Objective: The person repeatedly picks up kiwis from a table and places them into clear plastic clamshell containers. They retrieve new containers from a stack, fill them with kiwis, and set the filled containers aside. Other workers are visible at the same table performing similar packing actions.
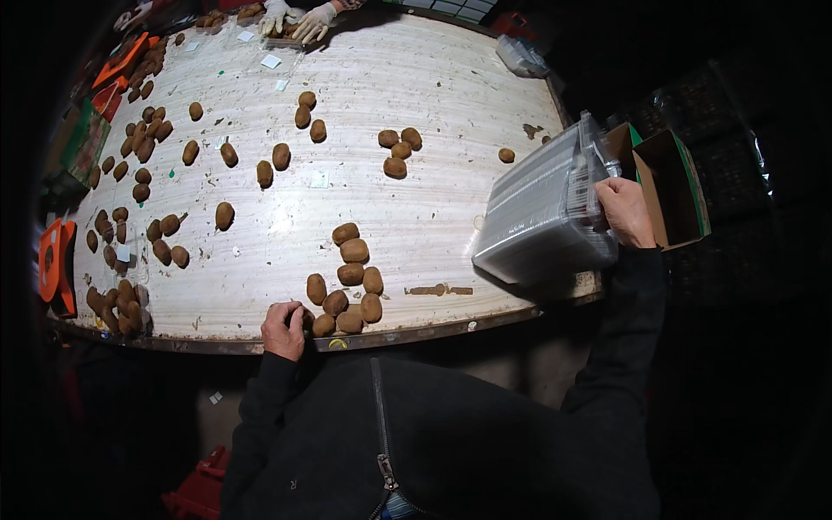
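My left hand rests at the table's near edge with its fingers curled, just left of a group of loose brown kiwifruit. Whether anything is under those fingers is hidden. On the right, my right hand is closed on the outer rim of a tall nested stack of clear plastic containers. That stack leans on its side at the table's right edge. The fingertips are partly hidden behind the plastic. More kiwifruit lie in small clusters across the pale wooden table.
Across the table, another person's gloved hands are over a fruit-filled plastic container. Open cardboard boxes stand beyond the stack. Orange plastic pieces and a filled clear container line the left side. More clear containers sit at the far right corner.
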A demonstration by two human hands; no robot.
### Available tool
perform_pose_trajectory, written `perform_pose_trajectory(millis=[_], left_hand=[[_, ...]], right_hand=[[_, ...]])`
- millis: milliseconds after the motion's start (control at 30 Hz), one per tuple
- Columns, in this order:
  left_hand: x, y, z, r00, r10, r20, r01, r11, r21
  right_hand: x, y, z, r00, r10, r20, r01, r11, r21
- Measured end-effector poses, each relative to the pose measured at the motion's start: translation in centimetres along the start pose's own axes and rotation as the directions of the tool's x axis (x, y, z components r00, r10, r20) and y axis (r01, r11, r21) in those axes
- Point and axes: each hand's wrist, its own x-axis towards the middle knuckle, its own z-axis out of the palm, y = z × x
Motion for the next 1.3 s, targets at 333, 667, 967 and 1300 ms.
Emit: perform_pose_trajectory(millis=[333, 667, 967, 1300], left_hand=[[0.6, 0.1, 0.7, 0.999, -0.034, 0.003, 0.034, 0.999, 0.022], [1.5, 1.9, 1.0, 0.998, 0.046, 0.031, -0.048, 0.997, 0.062], [1.7, 5.0, 2.8, 0.983, 0.154, 0.104, -0.156, 0.988, 0.012], [1.9, 4.4, 3.1, 0.984, 0.151, 0.092, -0.151, 0.989, -0.012]], right_hand=[[1.0, -0.7, 0.4, 0.999, 0.041, 0.017, -0.041, 0.998, 0.04], [2.4, 2.6, 0.1, 0.991, 0.031, 0.133, -0.057, 0.98, 0.192], [1.3, -0.4, -0.1, 0.999, 0.016, 0.032, -0.012, 0.995, -0.103], [0.2, -0.8, -0.4, 0.995, -0.022, -0.097, -0.017, 0.924, -0.382]])
